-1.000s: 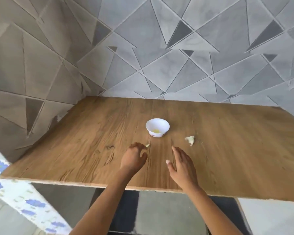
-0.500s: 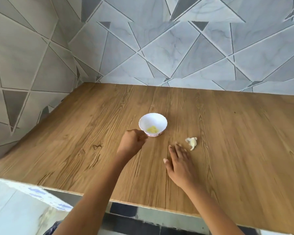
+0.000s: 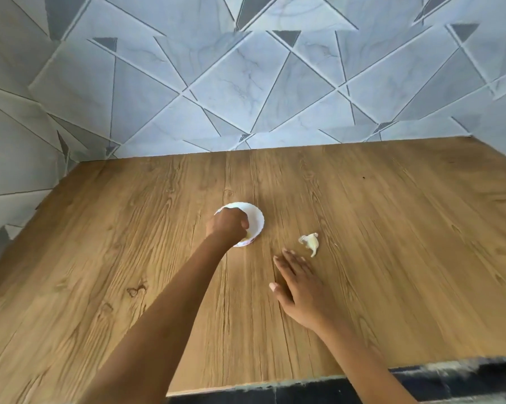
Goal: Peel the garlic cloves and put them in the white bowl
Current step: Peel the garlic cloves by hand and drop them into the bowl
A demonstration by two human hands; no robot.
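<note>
2 hands are in view, and only 1 is at work. The fingers of the left hand (image 3: 228,227) are curled in and down, knuckles uppermost, over the 8 o'clock side of the white bowl (image 3: 256,218). They hide their own tips, so I cannot tell whether a peeled clove is pinched there or nothing at all. The right hand (image 3: 300,288) lies flat on the wooden table (image 3: 392,228) at about 5 o'clock from the bowl, fingers straight and gripping nothing. Near its fingertips, at 1 o'clock from them and 4 o'clock from the bowl, sits a small pale garlic piece (image 3: 310,243), touching neither. Whether it is unpeeled clove or loose skin is too small to judge. The step in hand looks like the drop into the bowl. To do it well, the fingertips should stay low inside the rim before they loosen, so a clove lands on the bowl's floor and does not bounce out. The bowl looks light and nothing braces it, so the wrist should not lean on its near edge. The flat hand is well placed to take the garlic next.
</note>
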